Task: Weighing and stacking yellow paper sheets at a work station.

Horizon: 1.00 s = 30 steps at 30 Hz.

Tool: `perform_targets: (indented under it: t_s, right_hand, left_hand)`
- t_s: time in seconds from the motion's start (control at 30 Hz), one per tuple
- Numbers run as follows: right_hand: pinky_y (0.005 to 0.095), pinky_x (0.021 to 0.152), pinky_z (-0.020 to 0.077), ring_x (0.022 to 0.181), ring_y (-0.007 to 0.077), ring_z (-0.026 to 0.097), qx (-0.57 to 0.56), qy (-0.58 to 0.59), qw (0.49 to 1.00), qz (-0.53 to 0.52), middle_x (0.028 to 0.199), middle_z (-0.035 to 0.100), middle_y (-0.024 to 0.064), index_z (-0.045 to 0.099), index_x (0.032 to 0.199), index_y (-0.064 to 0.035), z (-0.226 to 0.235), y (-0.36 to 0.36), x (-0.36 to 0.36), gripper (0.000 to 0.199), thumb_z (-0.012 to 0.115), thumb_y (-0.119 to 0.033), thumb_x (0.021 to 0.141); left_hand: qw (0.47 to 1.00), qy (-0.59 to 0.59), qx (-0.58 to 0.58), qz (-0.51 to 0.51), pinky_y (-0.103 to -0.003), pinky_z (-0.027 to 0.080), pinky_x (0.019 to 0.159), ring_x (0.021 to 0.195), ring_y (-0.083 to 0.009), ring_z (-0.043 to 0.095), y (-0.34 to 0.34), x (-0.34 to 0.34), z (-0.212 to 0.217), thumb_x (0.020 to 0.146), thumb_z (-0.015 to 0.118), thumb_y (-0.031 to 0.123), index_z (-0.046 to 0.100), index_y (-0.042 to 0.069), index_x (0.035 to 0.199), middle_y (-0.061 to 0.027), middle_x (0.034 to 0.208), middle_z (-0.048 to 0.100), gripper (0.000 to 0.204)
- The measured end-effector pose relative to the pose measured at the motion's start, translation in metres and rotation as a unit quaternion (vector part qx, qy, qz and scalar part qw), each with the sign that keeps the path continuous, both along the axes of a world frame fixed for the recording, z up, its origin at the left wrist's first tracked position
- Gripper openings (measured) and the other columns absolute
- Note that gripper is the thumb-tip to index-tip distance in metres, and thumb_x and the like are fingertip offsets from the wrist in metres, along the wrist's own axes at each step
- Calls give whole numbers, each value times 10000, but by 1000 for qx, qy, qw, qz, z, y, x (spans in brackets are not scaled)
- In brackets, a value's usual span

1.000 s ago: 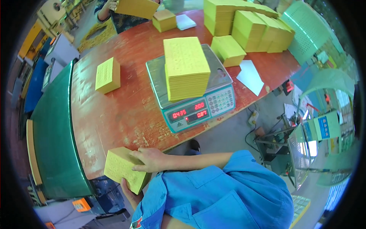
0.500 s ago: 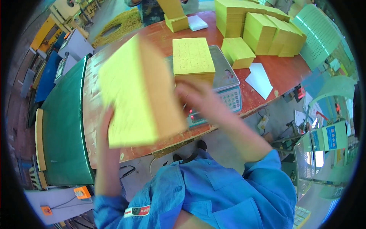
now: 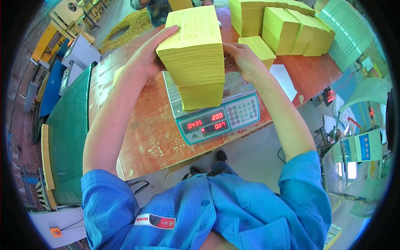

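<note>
A thick block of yellow paper sheets [image 3: 192, 54] is between my two hands, stacked on a lower yellow block [image 3: 203, 95] on the digital scale [image 3: 246, 109]. My left hand [image 3: 146, 52] grips the block's left side, thumb on the top edge. At its right side my right hand [image 3: 243, 60] presses with bent fingers, partly hidden behind the block. The top sheet carries a faint embossed pattern. Red digits glow on the scale's display, and its keypad is to the right.
Several tall yellow paper stacks [image 3: 279, 31] stand at the table's far right, with a shorter block [image 3: 259, 50] before them. White paper [image 3: 284, 82] lies on the worn red table [image 3: 146, 146]. A green surface [image 3: 68, 154] adjoins on the left. Across the table is another person [image 3: 159, 14].
The yellow block has gone from a tilted position at the left, blurred by motion, to upright on top of the block on the scale. Both my hands moved farther away with it.
</note>
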State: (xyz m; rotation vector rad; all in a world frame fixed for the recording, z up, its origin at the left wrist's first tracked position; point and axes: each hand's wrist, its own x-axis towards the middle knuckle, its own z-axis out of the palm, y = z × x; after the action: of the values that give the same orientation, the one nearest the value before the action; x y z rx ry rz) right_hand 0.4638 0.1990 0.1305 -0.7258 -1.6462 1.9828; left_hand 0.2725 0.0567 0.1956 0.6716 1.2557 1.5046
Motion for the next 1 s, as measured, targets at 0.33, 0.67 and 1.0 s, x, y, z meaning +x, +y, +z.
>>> perform_targets:
  t_s: [0.33, 0.67, 1.0]
  right_hand:
    - [273, 590, 483, 628, 131, 596, 88, -53, 995, -12, 842, 649, 67, 663, 1006, 8, -9, 2, -12, 376, 523, -336, 949]
    - [326, 901, 442, 1001, 195, 595, 127, 47, 978, -157, 1110, 645, 91, 588, 1247, -35, -68, 19, -18, 553, 454, -487, 957]
    - [328, 935, 442, 1190, 168, 496, -95, 24, 995, -33, 1341, 504, 129, 482, 1356, -54, -58, -1, -51, 674, 449, -581, 937]
  left_hand:
    - [999, 14, 1, 30, -339, 490, 880, 1077, -163, 594, -3, -12, -15, 859, 661, 414, 571, 77, 1251, -54, 1205, 614, 525]
    - [981, 116, 78, 132, -408, 294, 1044, 1246, -192, 436, -2, -20, -89, 947, 279, 639, 333, 161, 1466, -41, 1419, 460, 708]
    - [964, -160, 92, 194, -354, 468, 924, 1158, -208, 523, 10, 36, -115, 952, 445, 524, 461, 94, 1320, -55, 1267, 542, 566]
